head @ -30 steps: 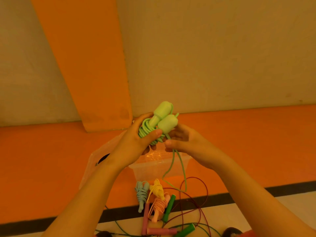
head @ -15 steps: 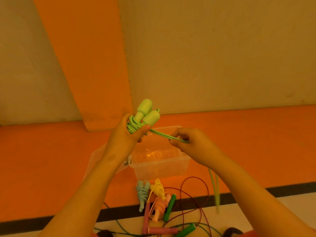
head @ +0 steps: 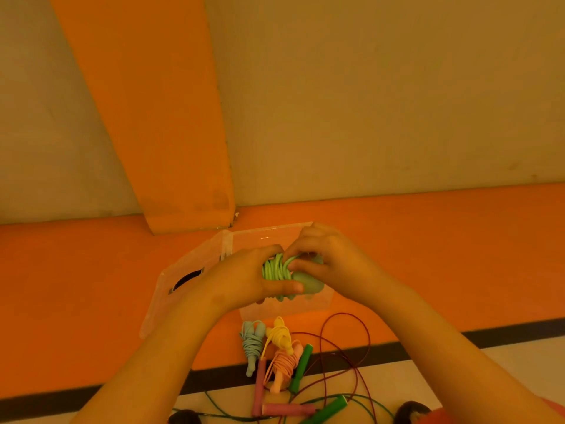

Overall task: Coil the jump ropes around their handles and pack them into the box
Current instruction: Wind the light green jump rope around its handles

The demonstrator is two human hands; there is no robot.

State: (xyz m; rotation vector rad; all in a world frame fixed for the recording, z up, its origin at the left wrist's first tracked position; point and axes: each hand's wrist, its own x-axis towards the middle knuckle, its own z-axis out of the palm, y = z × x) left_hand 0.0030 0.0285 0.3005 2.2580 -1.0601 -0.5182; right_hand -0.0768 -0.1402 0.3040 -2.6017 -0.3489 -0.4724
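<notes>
A light green jump rope, coiled round its two handles, is held over the clear plastic box. My left hand grips the coiled bundle from the left. My right hand pinches the rope's end against the coils from the right. On the floor in front of the box lie a coiled blue rope, a yellow one and a pink-orange one. Loose ropes with dark green handles and pink handles lie uncoiled there.
The box's clear lid leans at its left side. An orange floor band runs to a beige wall with an orange pillar. A dark red cord loops over the floor at the lower right.
The bundle has come down from chest height to just over the box. The hanging tail of green rope is gone, wound onto the handles. My right hand has closed in on the coils.
</notes>
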